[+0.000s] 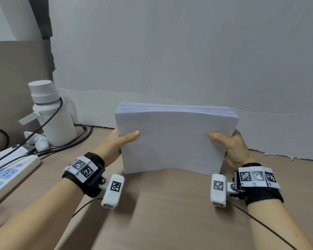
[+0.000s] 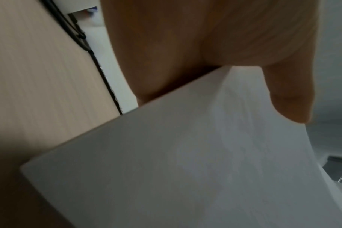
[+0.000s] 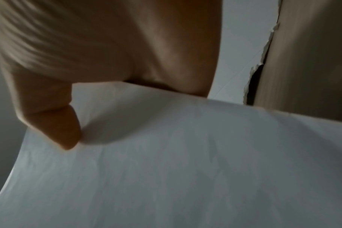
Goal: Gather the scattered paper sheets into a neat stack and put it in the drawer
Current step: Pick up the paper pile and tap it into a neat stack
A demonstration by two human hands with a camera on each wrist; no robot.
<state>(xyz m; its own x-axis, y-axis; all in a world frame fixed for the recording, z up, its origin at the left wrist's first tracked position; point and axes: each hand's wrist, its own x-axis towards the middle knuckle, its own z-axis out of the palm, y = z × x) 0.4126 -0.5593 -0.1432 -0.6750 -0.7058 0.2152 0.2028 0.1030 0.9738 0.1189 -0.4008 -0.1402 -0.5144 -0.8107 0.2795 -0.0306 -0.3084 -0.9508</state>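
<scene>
A thick stack of white paper [image 1: 172,141] stands on its lower edge on the wooden worktop [image 1: 161,213], at the centre of the head view, its broad face turned toward the person and bowed slightly, its top edges fanned a little toward 12 o'clock. The left hand [image 1: 116,143] grips the stack's side at 9 o'clock, thumb flat across the near face; the right hand [image 1: 231,147] grips the opposite side at 3 o'clock in the same manner. On both hands the fingers are hidden behind the sheets, so only the thumbs can be seen pressing; each hand pinches the stack between thumb and the unseen fingers. The wrist views show each thumb lying on the white sheet close to its edge, the palm against the side of the stack.

At 9 to 10 o'clock of the stack, well apart from it, a white bottle [image 1: 51,114] stands upright near the pale wall [image 1: 188,51]. Black cables [image 1: 65,145] run past its base toward a white power strip [image 1: 9,175] at the left edge. Both wrists carry black straps with printed markers and white camera units.
</scene>
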